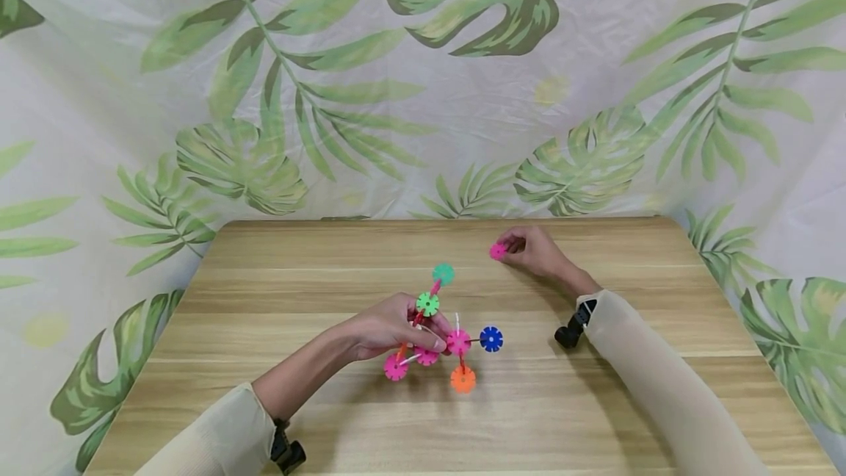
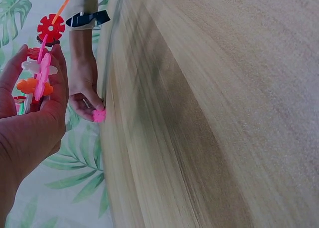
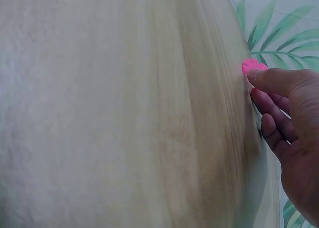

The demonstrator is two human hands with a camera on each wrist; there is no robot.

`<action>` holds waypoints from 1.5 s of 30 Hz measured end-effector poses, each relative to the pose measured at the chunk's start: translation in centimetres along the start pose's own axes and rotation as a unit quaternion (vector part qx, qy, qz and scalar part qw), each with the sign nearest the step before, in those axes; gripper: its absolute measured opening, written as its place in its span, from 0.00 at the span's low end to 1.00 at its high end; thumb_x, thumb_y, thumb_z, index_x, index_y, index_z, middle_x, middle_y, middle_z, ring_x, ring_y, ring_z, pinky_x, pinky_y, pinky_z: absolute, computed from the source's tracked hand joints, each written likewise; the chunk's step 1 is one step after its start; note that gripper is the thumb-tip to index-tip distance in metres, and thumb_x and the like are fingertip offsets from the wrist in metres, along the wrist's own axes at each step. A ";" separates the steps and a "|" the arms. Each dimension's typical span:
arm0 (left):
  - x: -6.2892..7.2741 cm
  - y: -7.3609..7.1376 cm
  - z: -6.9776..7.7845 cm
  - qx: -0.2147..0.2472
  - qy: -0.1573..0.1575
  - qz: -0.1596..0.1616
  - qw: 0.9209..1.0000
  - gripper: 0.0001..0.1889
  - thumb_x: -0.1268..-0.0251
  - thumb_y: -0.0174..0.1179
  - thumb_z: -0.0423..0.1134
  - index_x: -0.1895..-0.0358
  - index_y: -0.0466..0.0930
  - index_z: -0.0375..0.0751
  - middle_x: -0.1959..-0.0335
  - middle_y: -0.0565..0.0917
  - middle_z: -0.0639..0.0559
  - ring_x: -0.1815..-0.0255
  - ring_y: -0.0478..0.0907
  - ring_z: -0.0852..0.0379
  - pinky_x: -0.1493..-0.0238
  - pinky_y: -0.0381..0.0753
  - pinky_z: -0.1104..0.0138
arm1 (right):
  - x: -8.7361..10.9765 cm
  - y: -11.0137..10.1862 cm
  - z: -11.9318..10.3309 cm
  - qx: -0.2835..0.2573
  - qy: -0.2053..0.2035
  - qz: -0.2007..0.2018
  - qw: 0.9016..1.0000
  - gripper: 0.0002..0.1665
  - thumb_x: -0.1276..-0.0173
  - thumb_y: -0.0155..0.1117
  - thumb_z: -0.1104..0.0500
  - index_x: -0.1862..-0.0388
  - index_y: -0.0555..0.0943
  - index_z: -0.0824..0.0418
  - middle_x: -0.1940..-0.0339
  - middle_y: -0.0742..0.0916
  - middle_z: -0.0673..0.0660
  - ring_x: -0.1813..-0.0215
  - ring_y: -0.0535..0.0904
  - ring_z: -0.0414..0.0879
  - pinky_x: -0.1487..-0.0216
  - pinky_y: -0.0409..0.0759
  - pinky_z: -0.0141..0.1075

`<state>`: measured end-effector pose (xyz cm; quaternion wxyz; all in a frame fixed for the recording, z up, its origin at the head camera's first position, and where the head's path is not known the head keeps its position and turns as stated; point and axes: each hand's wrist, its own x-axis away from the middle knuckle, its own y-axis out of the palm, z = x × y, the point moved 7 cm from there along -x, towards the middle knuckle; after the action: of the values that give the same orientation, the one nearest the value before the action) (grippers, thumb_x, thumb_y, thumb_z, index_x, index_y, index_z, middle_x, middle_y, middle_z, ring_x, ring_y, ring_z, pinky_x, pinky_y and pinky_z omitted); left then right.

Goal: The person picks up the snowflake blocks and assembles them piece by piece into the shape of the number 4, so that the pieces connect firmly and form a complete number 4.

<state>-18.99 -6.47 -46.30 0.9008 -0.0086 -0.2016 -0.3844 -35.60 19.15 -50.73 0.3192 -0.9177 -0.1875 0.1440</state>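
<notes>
My left hand (image 1: 383, 327) grips a built-up figure of notched plastic snowflake discs (image 1: 459, 341) above the wooden table, thumb laid across its middle. Around the figure's outside show a blue disc (image 1: 491, 339), an orange disc (image 1: 463, 379), a bright green disc (image 1: 427, 305) and a teal disc (image 1: 443, 275). Some discs behind the fingers are partly hidden. Farther back on the right, my right hand (image 1: 540, 254) pinches a single pink disc (image 3: 253, 67) between thumb and fingertips. That disc is apart from the figure.
The wood-grain table (image 1: 297, 255) spreads under both hands, its far edge close to a hanging cloth (image 1: 463, 131) printed with green leaves. Each wrist wears a black strap with a small camera (image 1: 573, 325).
</notes>
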 end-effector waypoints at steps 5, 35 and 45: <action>0.0 0.0 0.0 0.003 -0.003 -0.001 1.000 0.12 0.35 0.74 0.29 0.51 0.88 0.30 0.58 0.91 0.42 0.65 0.87 0.56 0.59 0.88 0.67 | 0.3 -0.1 -0.3 -0.004 0.007 0.004 1.000 0.16 0.38 0.79 0.71 0.51 0.89 0.70 0.60 0.91 0.63 0.59 0.89 0.54 0.57 0.87 0.32; -0.1 -0.2 0.5 -0.004 -0.005 0.001 1.000 0.11 0.35 0.74 0.30 0.51 0.89 0.31 0.56 0.91 0.43 0.63 0.87 0.56 0.57 0.88 0.66 | 3.8 1.2 -6.6 -0.229 0.055 -0.035 0.971 0.16 0.32 0.75 0.67 0.46 0.87 0.69 0.54 0.91 0.66 0.54 0.88 0.72 0.50 0.90 0.54; -0.2 -0.2 0.6 -0.008 -0.005 0.003 1.000 0.11 0.35 0.74 0.30 0.52 0.89 0.32 0.57 0.92 0.43 0.62 0.86 0.56 0.57 0.87 0.67 | 5.2 2.2 -10.1 -0.264 0.048 -0.055 0.962 0.14 0.32 0.75 0.69 0.48 0.87 0.71 0.55 0.92 0.63 0.58 0.91 0.60 0.54 0.91 0.53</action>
<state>-19.46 -6.40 -45.81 0.9008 -0.0180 -0.2034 -0.3833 -26.51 14.45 -45.28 0.0820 -0.9634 -0.2538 0.0274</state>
